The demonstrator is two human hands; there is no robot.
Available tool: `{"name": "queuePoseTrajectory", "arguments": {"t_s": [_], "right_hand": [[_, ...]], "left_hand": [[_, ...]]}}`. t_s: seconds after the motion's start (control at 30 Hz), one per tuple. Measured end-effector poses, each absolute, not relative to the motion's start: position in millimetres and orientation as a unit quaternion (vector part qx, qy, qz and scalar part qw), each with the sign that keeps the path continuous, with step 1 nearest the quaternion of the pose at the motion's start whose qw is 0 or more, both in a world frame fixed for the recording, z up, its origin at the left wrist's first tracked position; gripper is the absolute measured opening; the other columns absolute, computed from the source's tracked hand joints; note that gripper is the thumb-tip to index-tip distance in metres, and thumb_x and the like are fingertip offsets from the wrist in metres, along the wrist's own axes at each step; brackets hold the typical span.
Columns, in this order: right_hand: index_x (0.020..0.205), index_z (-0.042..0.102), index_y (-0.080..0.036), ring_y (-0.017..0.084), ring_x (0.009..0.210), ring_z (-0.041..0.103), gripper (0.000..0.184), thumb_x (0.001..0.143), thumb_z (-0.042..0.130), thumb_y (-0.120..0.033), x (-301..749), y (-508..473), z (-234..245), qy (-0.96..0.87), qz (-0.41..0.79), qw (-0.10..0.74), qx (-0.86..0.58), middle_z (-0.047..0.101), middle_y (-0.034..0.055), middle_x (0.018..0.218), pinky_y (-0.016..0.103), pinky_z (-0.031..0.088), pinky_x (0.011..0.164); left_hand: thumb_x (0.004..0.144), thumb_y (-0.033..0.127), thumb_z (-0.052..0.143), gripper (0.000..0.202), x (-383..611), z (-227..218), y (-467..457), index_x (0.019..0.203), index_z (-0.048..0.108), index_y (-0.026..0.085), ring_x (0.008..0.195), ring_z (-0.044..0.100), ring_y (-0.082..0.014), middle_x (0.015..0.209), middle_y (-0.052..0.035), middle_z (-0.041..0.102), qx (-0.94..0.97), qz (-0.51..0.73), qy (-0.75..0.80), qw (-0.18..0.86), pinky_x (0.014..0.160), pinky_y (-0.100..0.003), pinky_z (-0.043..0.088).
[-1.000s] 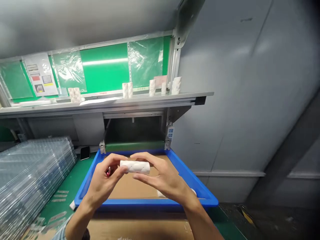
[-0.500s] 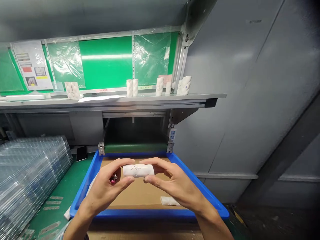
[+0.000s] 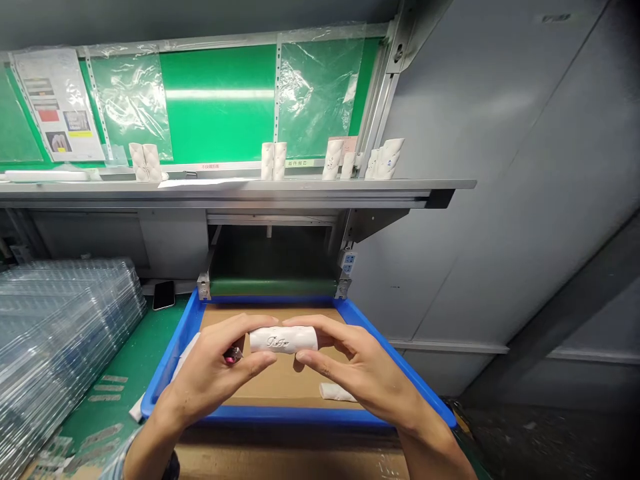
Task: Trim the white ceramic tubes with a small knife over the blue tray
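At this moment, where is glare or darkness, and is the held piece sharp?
Head view: a light streak across the green board, glints on the clear plastic sleeves; head view: deep dark above the green roller and on the lower-right floor; head view: white cylinder sharp enough to show script lettering.

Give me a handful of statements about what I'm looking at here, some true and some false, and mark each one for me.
1. The left hand and right hand hold one white cylinder between them. True.
2. That cylinder is held upright. False: it is held lengthwise from side to side.
3. Dark script shows on its surface. True.
4. A smartphone lies inside the blue tray. False: it lies outside, on the green tabletop.
5. Another white cylinder lies in the tray, partly hidden by the right hand. True.
6. The metal shelf bears no cylinders. False: several white ones stand on it.
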State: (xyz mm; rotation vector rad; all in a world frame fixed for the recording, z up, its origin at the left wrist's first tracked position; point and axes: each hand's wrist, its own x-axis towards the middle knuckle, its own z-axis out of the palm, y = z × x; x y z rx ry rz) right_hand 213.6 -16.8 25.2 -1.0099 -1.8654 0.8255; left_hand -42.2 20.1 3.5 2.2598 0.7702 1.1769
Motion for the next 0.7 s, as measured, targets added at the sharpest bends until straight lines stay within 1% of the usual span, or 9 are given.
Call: {"name": "queuePoseTrajectory", "arguments": {"t_s": [0.17,0.3,0.43,0.53,0.6,0.7], "right_hand": [[0.128,0.077,-0.028,0.019,0.086,0.077,0.034,0.101,0.075,-0.048,214.0,-16.7,24.7,-0.746,0.334,0.415,-0.399,0.083,-0.0001,0.092,0.027,0.058,0.084],[0.126,0.078,-0.028,0.019,0.086,0.077,0.032,0.1,0.076,-0.046,213.0,-17.4,25.0,-0.746,0.33,0.418,-0.399,0.083,-0.0005,0.091,0.026,0.059,0.082],[0.13,0.077,-0.027,0.019,0.083,0.078,0.034,0.099,0.078,-0.043,211.8,-18.5,25.8,-0.745,0.333,0.426,-0.391,0.083,-0.0004,0.091,0.028,0.061,0.083],[0.135,0.074,-0.026,0.018,0.084,0.079,0.036,0.101,0.075,-0.039,211.3,-19.9,25.7,-0.744,0.337,0.43,-0.384,0.082,-0.0002,0.093,0.029,0.062,0.086],[0.139,0.07,-0.025,0.019,0.087,0.08,0.039,0.103,0.072,-0.038,210.7,-20.7,24.6,-0.741,0.341,0.438,-0.377,0.082,0.0015,0.099,0.031,0.063,0.088],[0.143,0.068,-0.025,0.02,0.095,0.081,0.038,0.106,0.065,-0.035,209.2,-20.4,21.6,-0.733,0.364,0.456,-0.349,0.082,0.0045,0.104,0.035,0.063,0.093]], "left_hand": [[0.102,0.038,0.073,0.031,-41.7,3.0,20.5,0.132,0.076,0.028,0.081,0.07,-0.0172,0.109,-0.0034,0.081,0.827,0.422,0.286,0.239,0.068,-0.021,0.054],[0.101,0.038,0.073,0.033,-42.6,2.8,22.0,0.133,0.075,0.029,0.079,0.071,-0.0163,0.11,-0.0028,0.082,0.827,0.419,0.287,0.24,0.064,-0.02,0.053],[0.101,0.038,0.074,0.032,-43.3,3.4,22.4,0.131,0.077,0.028,0.073,0.07,-0.0153,0.101,-0.0017,0.082,0.831,0.413,0.286,0.238,0.061,-0.02,0.052],[0.1,0.038,0.076,0.031,-43.7,4.7,22.4,0.129,0.077,0.026,0.067,0.066,-0.0131,0.102,-0.0017,0.082,0.836,0.43,0.266,0.212,0.059,-0.02,0.051],[0.1,0.036,0.077,0.03,-43.7,5.7,22.9,0.129,0.076,0.027,0.068,0.065,-0.0118,0.104,-0.001,0.081,0.838,0.449,0.247,0.187,0.06,-0.019,0.051],[0.103,0.032,0.074,0.029,-42.9,6.1,24.6,0.132,0.073,0.027,0.071,0.064,-0.0112,0.099,-0.0003,0.078,0.841,0.477,0.215,0.137,0.063,-0.017,0.051]]}}
